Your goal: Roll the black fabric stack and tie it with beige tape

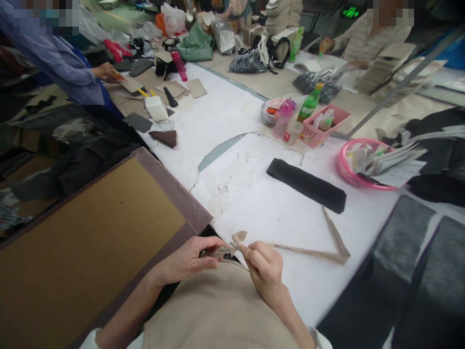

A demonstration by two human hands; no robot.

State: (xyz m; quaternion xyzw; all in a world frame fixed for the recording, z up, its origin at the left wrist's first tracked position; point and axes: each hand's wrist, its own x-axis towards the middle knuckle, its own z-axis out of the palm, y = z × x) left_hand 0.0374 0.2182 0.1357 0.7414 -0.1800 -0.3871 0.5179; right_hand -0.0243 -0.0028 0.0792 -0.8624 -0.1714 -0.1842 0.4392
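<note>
Close to my body, my left hand is closed, thumb against fingers, on a beige fabric strip. My right hand is curled into a pinch on the same strip, just right of the left one. A bunched, crumpled bit of the strip sticks up between both hands. Its loose length trails right over the white tabletop and bends sharply back at the far end. Beyond the hands lies a flat black fabric band. What exactly sits inside each grip is partly hidden by the fingers.
A brown board with a grey-purple border stands at left. Toward the right are a pink basket, a pink box, a green bottle and dark fabric panels. Co-workers handle pieces at far left and far right.
</note>
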